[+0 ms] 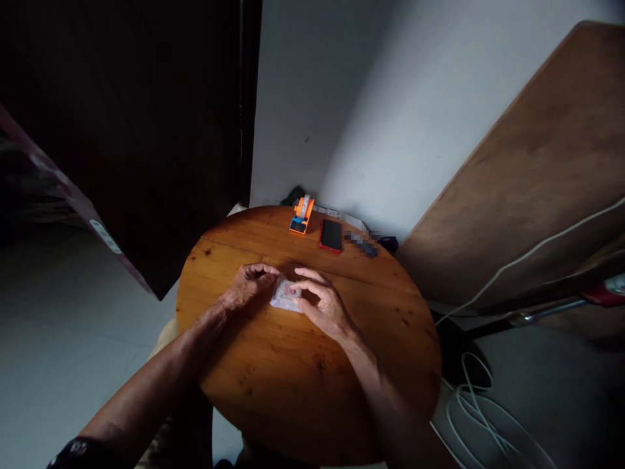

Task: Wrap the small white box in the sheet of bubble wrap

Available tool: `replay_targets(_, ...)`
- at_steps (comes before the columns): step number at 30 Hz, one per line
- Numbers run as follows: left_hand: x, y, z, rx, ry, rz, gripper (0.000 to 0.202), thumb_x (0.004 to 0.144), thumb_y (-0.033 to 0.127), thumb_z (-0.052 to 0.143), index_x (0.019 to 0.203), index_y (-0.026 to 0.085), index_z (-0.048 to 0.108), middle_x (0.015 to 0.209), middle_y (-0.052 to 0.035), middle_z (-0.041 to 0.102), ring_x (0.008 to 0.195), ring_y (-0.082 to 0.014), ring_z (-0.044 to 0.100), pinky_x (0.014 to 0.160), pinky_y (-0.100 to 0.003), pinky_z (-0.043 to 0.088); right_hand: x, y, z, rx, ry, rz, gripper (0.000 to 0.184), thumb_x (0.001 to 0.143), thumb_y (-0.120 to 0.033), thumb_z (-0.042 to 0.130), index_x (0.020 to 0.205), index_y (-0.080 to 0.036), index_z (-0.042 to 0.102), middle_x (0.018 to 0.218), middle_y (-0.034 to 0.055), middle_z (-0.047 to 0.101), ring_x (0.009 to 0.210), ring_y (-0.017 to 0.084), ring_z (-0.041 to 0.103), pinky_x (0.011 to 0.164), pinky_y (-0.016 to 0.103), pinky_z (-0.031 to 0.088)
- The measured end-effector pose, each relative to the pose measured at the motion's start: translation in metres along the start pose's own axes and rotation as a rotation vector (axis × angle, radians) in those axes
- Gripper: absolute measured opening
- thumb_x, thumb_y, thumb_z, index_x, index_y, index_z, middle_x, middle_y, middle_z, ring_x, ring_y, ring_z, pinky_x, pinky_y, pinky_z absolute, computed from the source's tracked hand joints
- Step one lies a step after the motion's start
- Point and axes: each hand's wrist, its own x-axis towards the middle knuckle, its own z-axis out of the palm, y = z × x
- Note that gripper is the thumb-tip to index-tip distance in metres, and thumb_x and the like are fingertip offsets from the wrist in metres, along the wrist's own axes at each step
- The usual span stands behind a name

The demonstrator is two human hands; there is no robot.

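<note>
A small clear plastic packet [286, 301] with reddish print lies on the round wooden table [303, 365]. My left hand [250, 284] is at its upper left corner, with thumb and forefinger pinched together on the edge. From the right, my right hand [325, 303] reaches over the packet's other side. Its fingers are curved and spread apart, and the thumb is close to the packet's right edge. What is inside the packet is too small to make out.
Toward the wall stand an orange tape dispenser [301, 215] and a phone in a red case [331, 236]. A blurred dark object [362, 244] lies right of the phone. A wooden board [527, 169] leans at the right, with a coiled white cable [476, 407] on the floor.
</note>
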Motion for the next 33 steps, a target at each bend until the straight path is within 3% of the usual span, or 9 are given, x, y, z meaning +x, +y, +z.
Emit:
replay_targets(7, -0.008, 0.008, 0.002, 0.153, -0.165, 0.018, 0.027, 0.071, 0.038, 0.078, 0.086, 0.016, 0.074, 0.077, -0.0012, 0.070, 0.065, -0.0107, 0.057, 0.065, -0.024, 0.045, -0.001, 0.002, 0.014, -0.064, 0.065, -0.014, 0.011, 0.084, -0.018, 0.064, 0.089, -0.024, 0.072, 0.122, 0.0080, 0.068, 0.113, 0.023, 0.065, 0.098, 0.043, 0.050)
replay_targets(14, -0.007, 0.001, 0.001, 0.152, -0.247, 0.033, 0.042, 0.073, 0.043, 0.078, 0.103, 0.015, 0.068, 0.081, -0.0005, 0.065, 0.068, -0.0100, 0.053, 0.064, -0.024, 0.041, 0.000, -0.001, 0.020, -0.086, 0.205, -0.024, 0.016, 0.090, -0.021, 0.057, 0.081, -0.024, 0.070, 0.111, 0.0065, 0.073, 0.103, 0.022, 0.067, 0.093, 0.039, 0.050)
replay_targets(19, -0.010, 0.004, 0.005, 0.150, -0.243, 0.067, 0.053, 0.073, 0.044, 0.080, 0.113, 0.015, 0.063, 0.073, 0.0043, 0.052, 0.064, -0.0086, 0.045, 0.061, -0.023, 0.037, 0.003, -0.004, 0.014, 0.092, 0.268, 0.058, 0.016, 0.089, -0.022, 0.057, 0.078, -0.023, 0.069, 0.106, 0.0064, 0.073, 0.102, 0.021, 0.067, 0.093, 0.036, 0.050)
replay_targets(28, -0.014, 0.004, 0.006, 0.136, -0.333, 0.053, 0.050, 0.076, 0.042, 0.078, 0.116, 0.015, 0.062, 0.073, 0.0047, 0.047, 0.066, -0.0086, 0.042, 0.064, -0.024, 0.035, 0.005, 0.001, 0.007, 0.498, 0.324, 0.305, 0.017, 0.085, -0.037, 0.065, 0.085, -0.021, 0.069, 0.112, 0.0083, 0.072, 0.095, 0.020, 0.067, 0.083, 0.032, 0.052)
replay_targets(33, -0.012, 0.001, 0.004, 0.131, -0.336, 0.079, 0.051, 0.076, 0.038, 0.078, 0.120, 0.017, 0.062, 0.076, 0.0039, 0.048, 0.068, -0.0094, 0.044, 0.066, -0.025, 0.037, 0.006, 0.005, 0.002, 0.652, 0.413, 0.422, 0.026, 0.079, -0.046, 0.070, 0.087, -0.021, 0.071, 0.109, 0.0074, 0.073, 0.099, 0.021, 0.066, 0.088, 0.034, 0.050)
